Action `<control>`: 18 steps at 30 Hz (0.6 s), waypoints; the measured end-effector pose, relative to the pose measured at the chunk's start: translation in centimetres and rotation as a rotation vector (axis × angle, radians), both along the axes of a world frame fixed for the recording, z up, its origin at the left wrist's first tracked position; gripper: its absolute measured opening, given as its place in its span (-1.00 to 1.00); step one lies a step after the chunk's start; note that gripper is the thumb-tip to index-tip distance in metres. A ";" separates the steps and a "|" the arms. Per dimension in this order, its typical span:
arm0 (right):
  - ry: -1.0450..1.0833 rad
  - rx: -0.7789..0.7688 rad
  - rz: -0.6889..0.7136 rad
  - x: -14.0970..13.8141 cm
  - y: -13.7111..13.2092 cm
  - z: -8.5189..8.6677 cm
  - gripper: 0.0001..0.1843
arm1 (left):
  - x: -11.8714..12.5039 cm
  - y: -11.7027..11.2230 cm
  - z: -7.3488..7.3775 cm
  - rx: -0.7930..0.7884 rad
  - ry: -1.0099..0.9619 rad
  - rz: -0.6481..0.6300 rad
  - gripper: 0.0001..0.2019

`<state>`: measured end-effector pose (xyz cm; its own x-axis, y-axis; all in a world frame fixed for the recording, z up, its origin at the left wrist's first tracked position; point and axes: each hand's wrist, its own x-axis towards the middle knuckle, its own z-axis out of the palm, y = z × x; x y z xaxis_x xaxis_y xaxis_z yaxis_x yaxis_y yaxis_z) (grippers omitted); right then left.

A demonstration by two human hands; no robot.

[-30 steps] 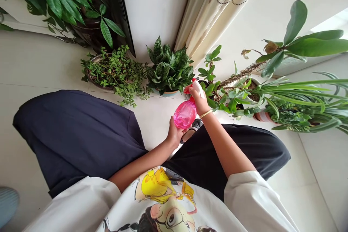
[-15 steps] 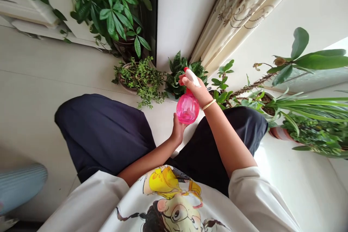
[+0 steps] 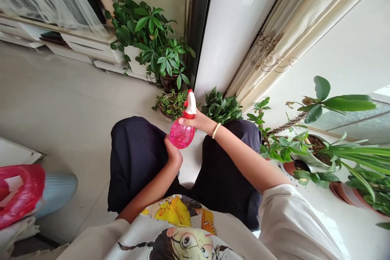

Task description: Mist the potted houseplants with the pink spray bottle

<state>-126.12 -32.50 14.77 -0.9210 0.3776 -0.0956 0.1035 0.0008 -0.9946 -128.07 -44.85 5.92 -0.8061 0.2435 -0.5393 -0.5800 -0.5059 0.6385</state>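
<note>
I hold a pink translucent spray bottle (image 3: 182,134) with a white and red trigger head in front of me, above my dark trousers. My right hand (image 3: 198,121) grips the bottle's neck just under the trigger head; a thin bangle circles that wrist. My left hand (image 3: 172,155) cups the round bottom of the bottle from below. The nozzle points up and away toward a small leafy potted plant (image 3: 171,105) on the floor.
Potted plants line the wall: a tall broad-leaved one (image 3: 152,48), a dark green one (image 3: 222,107), and several pots (image 3: 307,158) at right. A patterned curtain (image 3: 283,44) hangs behind. At left sit a red plastic bag (image 3: 16,195) and a pale blue object (image 3: 59,189).
The view has tilted up and swung, so the plants sit further right. The bottle has turned more upright and shifted left, still in both hands.
</note>
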 end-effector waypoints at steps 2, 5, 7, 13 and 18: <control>0.008 -0.104 0.075 0.1 -0.8 -0.3 -0.08 | -0.8 -0.8 1.0 -0.034 0.037 0.043 -0.68; 0.041 -0.198 0.069 0.3 -1.4 -1.0 -0.10 | -1.4 -1.8 2.3 -0.126 0.044 0.004 -0.68; 0.037 -0.242 0.000 0.4 -1.4 -1.6 -0.14 | -1.4 -2.1 3.0 -0.211 0.010 -0.086 -0.64; 0.003 -0.294 -0.136 1.4 -0.2 -3.2 -0.20 | -0.3 -0.8 3.8 -0.156 -0.075 -0.157 -0.62; 0.085 -0.259 -0.268 2.3 2.4 -3.1 -0.19 | -0.7 2.9 4.3 -0.029 -0.213 -0.236 -0.63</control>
